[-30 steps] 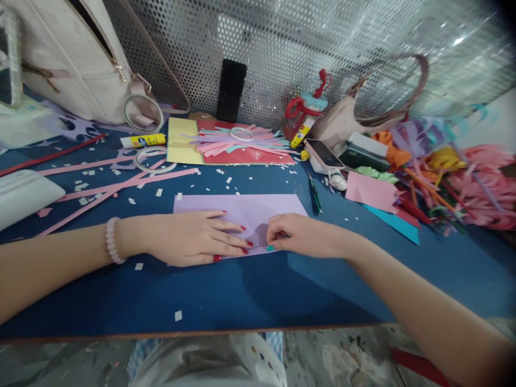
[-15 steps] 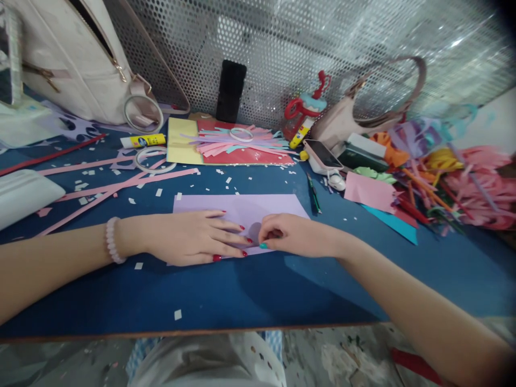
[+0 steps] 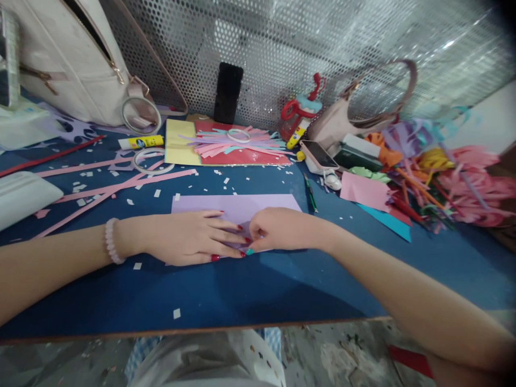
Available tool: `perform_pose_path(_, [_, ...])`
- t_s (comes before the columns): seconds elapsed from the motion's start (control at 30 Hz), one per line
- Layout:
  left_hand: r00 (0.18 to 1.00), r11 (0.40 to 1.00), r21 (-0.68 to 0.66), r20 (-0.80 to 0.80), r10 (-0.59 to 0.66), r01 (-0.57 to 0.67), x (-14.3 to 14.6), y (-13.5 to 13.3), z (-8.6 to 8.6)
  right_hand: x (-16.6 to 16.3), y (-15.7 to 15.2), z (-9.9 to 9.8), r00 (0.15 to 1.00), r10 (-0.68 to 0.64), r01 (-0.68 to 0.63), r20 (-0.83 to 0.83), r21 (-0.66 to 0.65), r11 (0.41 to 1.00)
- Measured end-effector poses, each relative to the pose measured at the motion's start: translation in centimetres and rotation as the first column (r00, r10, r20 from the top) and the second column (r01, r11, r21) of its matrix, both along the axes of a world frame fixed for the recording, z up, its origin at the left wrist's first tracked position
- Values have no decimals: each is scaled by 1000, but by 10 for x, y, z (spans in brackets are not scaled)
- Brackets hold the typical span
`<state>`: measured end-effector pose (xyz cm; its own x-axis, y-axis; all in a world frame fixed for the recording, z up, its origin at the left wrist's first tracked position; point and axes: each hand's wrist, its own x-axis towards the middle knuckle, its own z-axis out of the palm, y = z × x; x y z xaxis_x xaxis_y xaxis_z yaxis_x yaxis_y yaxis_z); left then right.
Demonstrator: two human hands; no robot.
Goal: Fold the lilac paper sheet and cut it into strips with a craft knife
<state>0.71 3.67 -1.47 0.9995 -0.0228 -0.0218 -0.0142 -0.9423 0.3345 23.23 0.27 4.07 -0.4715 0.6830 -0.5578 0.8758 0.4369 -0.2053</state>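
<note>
A sheet of purple paper [image 3: 237, 202] lies on the blue table in front of me. My left hand [image 3: 189, 236] rests flat on it, fingers stretched to the right and slightly spread, red nails showing. On the sheet's right part, my right hand [image 3: 288, 230] is closed, with its fingers curled and the thumb, teal-nailed, at the near edge of the paper. Its fingertips meet the tips of my left fingers. The curled fingers partly hide what is pinched there.
Behind the sheet lie a fringed bundle of paper strips [image 3: 242, 142], a glue stick [image 3: 141, 142] and a tape roll [image 3: 139, 161]. A green pencil [image 3: 310, 192] lies to the right, near a phone [image 3: 318, 155] and heaped coloured paper [image 3: 463, 183]. White scraps dot the table.
My right hand has slid left along the paper's near edge, up to my left fingertips. My left hand stays flat in place. The view has shifted slightly.
</note>
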Motion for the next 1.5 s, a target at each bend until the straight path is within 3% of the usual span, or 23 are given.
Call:
perform_pose_path(0.1, [999, 999, -32, 49, 0, 1, -2, 0, -1, -14, 16, 1, 990, 134, -134, 43, -2, 991])
perform_pose_path(0.23, [995, 994, -105, 100, 21, -11, -3, 1, 0, -28, 30, 0, 974, 226, -222, 21, -99, 970])
perform_pose_path(0.53, [988, 985, -171, 155, 13, 14, -2, 1, 2, -35, 25, -1, 970, 218, -219, 108, 0, 976])
perform_pose_path(0.83, [990, 993, -115, 138, 38, -22, -4, 1, 3, -6, 19, 0, 976, 113, -111, 188, -17, 994])
perform_pose_path(0.97, [988, 994, -100, 145, 46, -31, -3, 0, 4, 5, 13, -3, 998, -44, 41, -36, -86, 995])
perform_pose_path(1.1, [987, 994, -112, 156, 35, -18, -2, -1, 4, 11, 7, -8, 948, -199, 147, -249, -212, 966])
perform_pose_path(1.27, [990, 989, -142, 135, 48, -28, -3, -1, 4, 16, 4, -11, 930, -212, 129, -299, -275, 953])
perform_pose_path(1.5, [992, 996, -88, 125, -18, 29, -2, 2, 2, 20, -3, -10, 940, -201, 137, -274, -236, 962])
